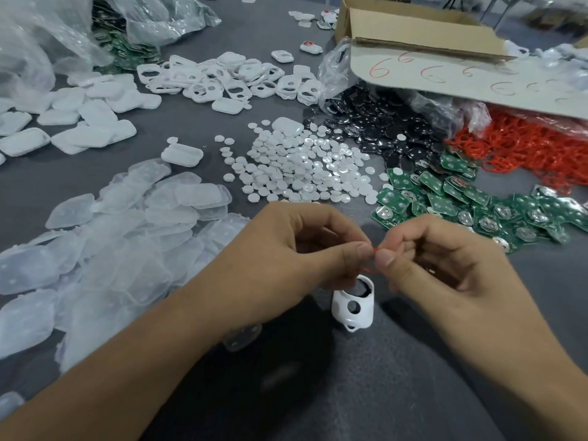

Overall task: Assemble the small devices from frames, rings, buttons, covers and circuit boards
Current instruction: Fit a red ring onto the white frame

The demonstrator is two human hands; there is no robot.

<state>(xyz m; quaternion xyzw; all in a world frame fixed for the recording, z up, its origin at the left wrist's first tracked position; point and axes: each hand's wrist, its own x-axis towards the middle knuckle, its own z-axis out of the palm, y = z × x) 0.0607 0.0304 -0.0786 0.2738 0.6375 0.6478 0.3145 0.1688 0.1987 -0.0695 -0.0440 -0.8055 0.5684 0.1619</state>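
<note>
Red ring [374,249] pinched in the grip of left hand [305,249] and right hand [445,259], just above the white frame [351,310]; keep it untwisted, then seat it evenly.

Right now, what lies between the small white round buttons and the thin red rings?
A heap of black round discs and, nearer the person, green circuit boards, seen in the head view.

The red ring [374,248] is nearly all hidden between the thumbs of the left hand [305,249] and right hand [445,259]; only a thin strand shows. The top of the white frame [351,310] sits behind the left hand. A clear cover [242,338] lies half under the left wrist.
</note>
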